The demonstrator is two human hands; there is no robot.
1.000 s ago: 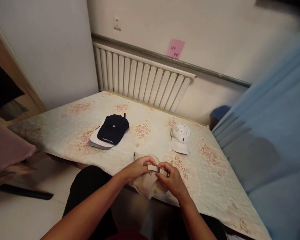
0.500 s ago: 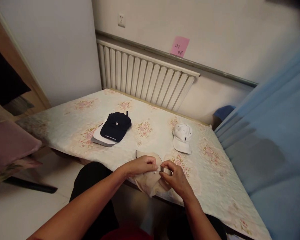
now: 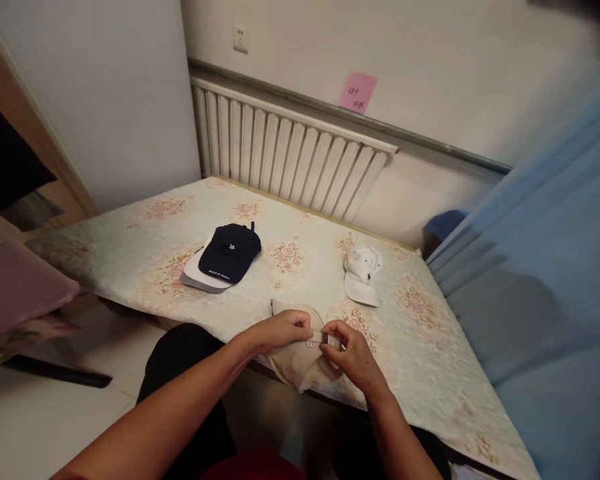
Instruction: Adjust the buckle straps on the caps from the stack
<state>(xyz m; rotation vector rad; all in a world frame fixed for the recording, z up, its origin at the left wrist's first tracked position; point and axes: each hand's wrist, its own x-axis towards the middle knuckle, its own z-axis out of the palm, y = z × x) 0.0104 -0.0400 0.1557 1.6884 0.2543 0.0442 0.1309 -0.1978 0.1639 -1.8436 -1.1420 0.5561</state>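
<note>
Together, fingers (image 3: 335, 325) on beige cap (image 3: 295, 366)

Ahead of me, a white ribbed radiator (image 3: 294, 152) stands against the off-white wall (image 3: 430, 73). A pipe (image 3: 450, 148) runs above it, with a pink sheet (image 3: 359, 92) at the pipe and a socket (image 3: 240, 39) further left. I face a floral-covered bed (image 3: 315, 273); a blue curtain (image 3: 545, 280) hangs on my right, pale floor (image 3: 75, 427) lies lower left.

You had two hands (image 3: 287, 330) (image 3: 354, 352), at least four caps (image 3: 300, 365) (image 3: 363, 275) (image 3: 231, 253) (image 3: 195, 271), one radiator (image 3: 290, 148), one wall socket (image 3: 240, 39) and one pink note (image 3: 359, 92).
</note>
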